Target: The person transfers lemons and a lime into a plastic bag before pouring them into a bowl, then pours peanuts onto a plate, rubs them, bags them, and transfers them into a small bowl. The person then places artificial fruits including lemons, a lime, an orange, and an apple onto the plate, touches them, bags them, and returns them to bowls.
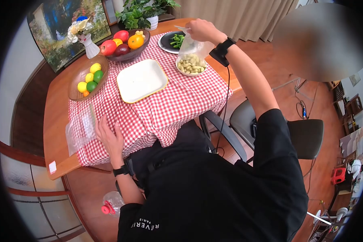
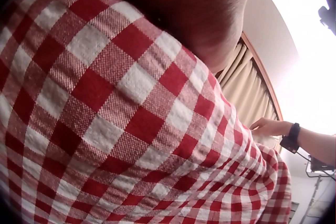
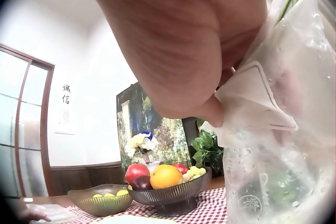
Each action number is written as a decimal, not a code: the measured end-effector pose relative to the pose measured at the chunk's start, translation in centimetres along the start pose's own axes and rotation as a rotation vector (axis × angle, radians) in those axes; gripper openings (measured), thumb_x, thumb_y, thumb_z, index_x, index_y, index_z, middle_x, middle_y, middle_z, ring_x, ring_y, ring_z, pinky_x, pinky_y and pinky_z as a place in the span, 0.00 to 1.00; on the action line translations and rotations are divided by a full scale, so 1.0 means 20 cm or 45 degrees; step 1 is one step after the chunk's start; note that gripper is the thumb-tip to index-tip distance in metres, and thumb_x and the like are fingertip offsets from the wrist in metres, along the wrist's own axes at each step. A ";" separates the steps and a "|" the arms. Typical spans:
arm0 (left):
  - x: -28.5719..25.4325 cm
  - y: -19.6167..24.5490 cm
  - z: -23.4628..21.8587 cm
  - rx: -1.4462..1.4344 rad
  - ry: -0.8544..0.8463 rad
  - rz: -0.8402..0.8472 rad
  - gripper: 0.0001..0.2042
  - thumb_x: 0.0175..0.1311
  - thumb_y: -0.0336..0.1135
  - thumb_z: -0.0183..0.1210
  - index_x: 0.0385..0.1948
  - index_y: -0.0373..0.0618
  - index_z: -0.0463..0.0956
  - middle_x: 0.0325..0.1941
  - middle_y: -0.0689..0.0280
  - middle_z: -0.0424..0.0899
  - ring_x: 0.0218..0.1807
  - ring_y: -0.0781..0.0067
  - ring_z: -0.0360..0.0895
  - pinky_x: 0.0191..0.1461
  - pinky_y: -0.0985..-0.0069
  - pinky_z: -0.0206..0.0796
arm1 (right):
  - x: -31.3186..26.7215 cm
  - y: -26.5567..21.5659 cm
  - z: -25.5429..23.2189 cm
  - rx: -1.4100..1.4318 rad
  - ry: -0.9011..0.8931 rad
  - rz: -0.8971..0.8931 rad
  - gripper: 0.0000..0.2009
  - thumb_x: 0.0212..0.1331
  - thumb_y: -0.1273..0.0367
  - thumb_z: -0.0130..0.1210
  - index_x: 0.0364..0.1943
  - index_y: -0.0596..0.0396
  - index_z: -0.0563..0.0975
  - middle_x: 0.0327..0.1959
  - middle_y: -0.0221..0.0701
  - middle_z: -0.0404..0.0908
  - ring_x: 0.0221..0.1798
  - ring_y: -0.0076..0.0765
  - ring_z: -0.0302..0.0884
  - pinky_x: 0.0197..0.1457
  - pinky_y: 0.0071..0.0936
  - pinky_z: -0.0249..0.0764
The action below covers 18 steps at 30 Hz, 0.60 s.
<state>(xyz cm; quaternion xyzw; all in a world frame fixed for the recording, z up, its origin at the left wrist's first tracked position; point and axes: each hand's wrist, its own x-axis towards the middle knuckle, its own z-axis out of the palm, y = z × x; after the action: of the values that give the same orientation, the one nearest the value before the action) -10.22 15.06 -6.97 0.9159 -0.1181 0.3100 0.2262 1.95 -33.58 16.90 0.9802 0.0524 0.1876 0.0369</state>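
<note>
My right hand [image 1: 204, 31] pinches the top of a clear zip bag [image 3: 283, 129], which hangs over a bowl [image 1: 194, 74] at the table's right side. Shelled-looking pale pieces, like peanuts in their shells [image 1: 190, 65], fill that bowl, and the bag's lower part overlaps them in the head view. My left hand [image 1: 110, 137] rests on the red-and-white checked tablecloth [image 1: 177, 97] with straight, spread fingers. Beside it on the left lies a second clear zip bag [image 1: 80, 128], flat. In the left wrist view only a dark part of the left hand shows, over the cloth.
A white rectangular tray [image 1: 143, 80] lies mid-table. To its left stands a brown bowl [image 1: 73, 86] of lemons and limes, behind it a fruit bowl [image 1: 127, 55]. A dark plate [image 1: 165, 41] with green vegetables sits behind the peanuts. A chair [image 1: 306, 137] stands at right.
</note>
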 end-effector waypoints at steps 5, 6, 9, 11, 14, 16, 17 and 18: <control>0.01 0.01 0.00 0.012 -0.011 -0.018 0.28 0.78 0.44 0.57 0.73 0.38 0.67 0.75 0.50 0.72 0.82 0.46 0.57 0.84 0.43 0.42 | 0.00 -0.01 -0.03 -0.034 -0.074 0.047 0.15 0.72 0.65 0.54 0.58 0.47 0.85 0.43 0.44 0.89 0.48 0.57 0.87 0.53 0.52 0.82; 0.01 0.01 0.00 0.006 -0.004 -0.023 0.28 0.78 0.44 0.57 0.73 0.39 0.67 0.75 0.50 0.72 0.82 0.46 0.57 0.84 0.43 0.42 | 0.00 -0.01 -0.04 -0.035 -0.059 0.047 0.15 0.72 0.66 0.54 0.57 0.47 0.85 0.42 0.44 0.89 0.48 0.57 0.87 0.52 0.52 0.82; 0.00 0.01 -0.01 0.003 -0.002 -0.017 0.28 0.78 0.44 0.57 0.73 0.38 0.67 0.75 0.50 0.72 0.82 0.46 0.57 0.84 0.43 0.42 | 0.00 -0.01 -0.03 -0.024 -0.074 0.033 0.14 0.72 0.66 0.54 0.57 0.47 0.85 0.42 0.45 0.89 0.47 0.57 0.87 0.51 0.53 0.82; 0.00 0.01 0.00 0.005 0.001 -0.013 0.28 0.78 0.44 0.57 0.73 0.38 0.67 0.75 0.50 0.72 0.82 0.45 0.56 0.84 0.43 0.42 | 0.00 -0.01 -0.03 -0.043 -0.087 0.029 0.14 0.72 0.66 0.54 0.56 0.48 0.85 0.42 0.45 0.89 0.47 0.57 0.87 0.51 0.54 0.82; 0.01 0.00 0.00 0.012 -0.001 -0.014 0.28 0.78 0.44 0.57 0.73 0.38 0.67 0.75 0.49 0.72 0.82 0.45 0.56 0.84 0.43 0.43 | -0.01 -0.02 -0.03 -0.058 -0.099 0.032 0.14 0.72 0.66 0.54 0.57 0.48 0.84 0.41 0.45 0.89 0.47 0.57 0.87 0.51 0.54 0.82; 0.00 0.00 0.01 0.009 0.015 0.000 0.28 0.78 0.43 0.57 0.74 0.40 0.67 0.75 0.51 0.71 0.81 0.46 0.58 0.83 0.43 0.43 | -0.01 -0.01 -0.02 -0.055 -0.097 0.035 0.15 0.72 0.66 0.54 0.57 0.47 0.84 0.42 0.45 0.89 0.47 0.58 0.87 0.52 0.53 0.82; 0.00 -0.01 0.00 0.011 0.016 -0.001 0.28 0.78 0.43 0.57 0.74 0.40 0.67 0.75 0.51 0.71 0.81 0.46 0.58 0.83 0.43 0.43 | -0.01 0.00 -0.02 -0.040 -0.084 0.038 0.15 0.71 0.66 0.54 0.58 0.47 0.84 0.42 0.45 0.89 0.48 0.57 0.87 0.52 0.53 0.82; 0.00 -0.01 0.01 0.011 0.023 0.008 0.28 0.78 0.43 0.57 0.74 0.39 0.67 0.75 0.51 0.72 0.81 0.46 0.58 0.83 0.44 0.43 | -0.01 0.02 -0.02 -0.025 -0.073 0.040 0.15 0.71 0.66 0.55 0.58 0.47 0.85 0.43 0.46 0.89 0.48 0.57 0.88 0.53 0.52 0.83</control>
<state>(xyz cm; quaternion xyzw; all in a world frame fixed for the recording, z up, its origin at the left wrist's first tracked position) -10.06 15.13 -7.10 0.9135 -0.1177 0.3195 0.2224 1.70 -33.88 17.22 0.9855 0.0339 0.1603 0.0448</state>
